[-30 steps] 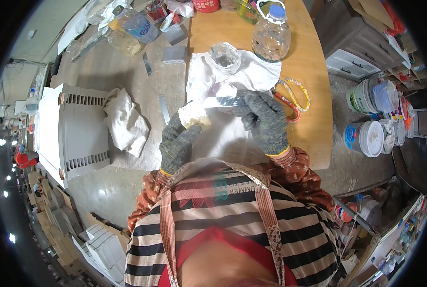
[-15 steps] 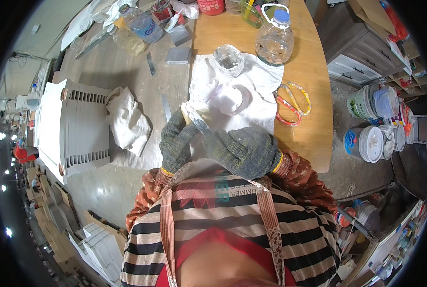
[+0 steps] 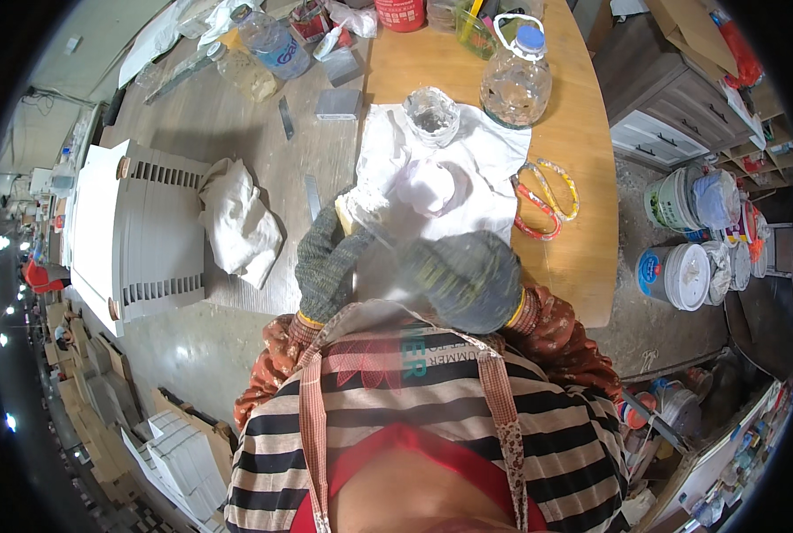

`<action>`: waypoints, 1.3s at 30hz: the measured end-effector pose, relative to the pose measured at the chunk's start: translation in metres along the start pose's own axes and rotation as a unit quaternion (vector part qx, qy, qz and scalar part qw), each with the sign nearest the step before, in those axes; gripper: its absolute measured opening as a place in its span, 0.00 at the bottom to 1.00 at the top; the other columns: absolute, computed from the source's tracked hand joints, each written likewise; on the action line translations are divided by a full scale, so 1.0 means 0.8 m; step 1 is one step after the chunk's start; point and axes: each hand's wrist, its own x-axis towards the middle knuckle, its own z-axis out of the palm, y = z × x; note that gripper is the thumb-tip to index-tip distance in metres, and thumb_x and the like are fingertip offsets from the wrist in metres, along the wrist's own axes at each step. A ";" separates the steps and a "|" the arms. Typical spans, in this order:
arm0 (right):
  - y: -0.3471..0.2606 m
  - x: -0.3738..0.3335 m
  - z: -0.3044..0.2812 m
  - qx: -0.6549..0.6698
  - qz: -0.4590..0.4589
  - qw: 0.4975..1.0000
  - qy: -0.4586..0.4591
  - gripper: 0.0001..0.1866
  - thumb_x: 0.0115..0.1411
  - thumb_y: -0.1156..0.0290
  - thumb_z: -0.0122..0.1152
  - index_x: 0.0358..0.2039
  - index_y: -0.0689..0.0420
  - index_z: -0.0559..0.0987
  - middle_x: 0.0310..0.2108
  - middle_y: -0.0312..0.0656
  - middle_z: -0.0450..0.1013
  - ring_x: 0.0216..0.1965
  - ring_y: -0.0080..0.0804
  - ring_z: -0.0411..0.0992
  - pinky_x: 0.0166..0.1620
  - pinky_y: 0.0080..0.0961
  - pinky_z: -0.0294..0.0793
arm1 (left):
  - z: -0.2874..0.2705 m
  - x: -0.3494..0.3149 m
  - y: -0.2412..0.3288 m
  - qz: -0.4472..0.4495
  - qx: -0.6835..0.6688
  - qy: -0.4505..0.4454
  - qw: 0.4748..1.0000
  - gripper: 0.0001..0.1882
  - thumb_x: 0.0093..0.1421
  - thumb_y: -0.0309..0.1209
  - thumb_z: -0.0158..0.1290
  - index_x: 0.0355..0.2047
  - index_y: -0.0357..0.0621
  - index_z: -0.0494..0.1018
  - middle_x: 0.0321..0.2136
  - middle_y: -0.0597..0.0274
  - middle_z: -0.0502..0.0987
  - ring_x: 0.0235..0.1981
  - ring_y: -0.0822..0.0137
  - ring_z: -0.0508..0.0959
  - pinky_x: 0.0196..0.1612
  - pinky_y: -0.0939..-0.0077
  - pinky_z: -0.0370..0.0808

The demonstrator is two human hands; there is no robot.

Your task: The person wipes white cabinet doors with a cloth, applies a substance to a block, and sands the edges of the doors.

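My left hand, in a dark grey knitted glove, is closed round a yellow-edged piece with thick white paste on it; its exact kind is unclear. My right hand, gloved alike, is closed on a thin metal scraper blade, which points toward the paste and is smeared by motion. A white cloth lies under and beyond the hands. On it rest a round white dish or lump and a clear, paste-smeared jar. Another flat metal blade lies left of the paste.
White slotted panels are stacked at left beside a crumpled cloth. Red and yellow wrapped loop handles lie right of the white cloth. A large clear jug, a water bottle and grey blocks stand farther back. Buckets line the right floor.
The right hand has shifted slightly to the right and its blade has drawn back a little from the paste, now blurred. The left hand stays nearly in place.
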 end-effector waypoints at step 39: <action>0.040 -0.017 0.011 0.613 0.562 0.532 0.155 0.16 0.61 0.67 0.54 0.41 0.68 0.76 0.24 0.41 0.74 0.19 0.19 0.67 0.24 0.13 0.67 | -0.004 0.000 0.003 0.023 0.073 -0.051 0.996 0.29 0.53 0.31 0.60 0.54 0.39 0.66 0.52 0.56 0.71 0.48 0.69 0.73 0.52 0.75 0.69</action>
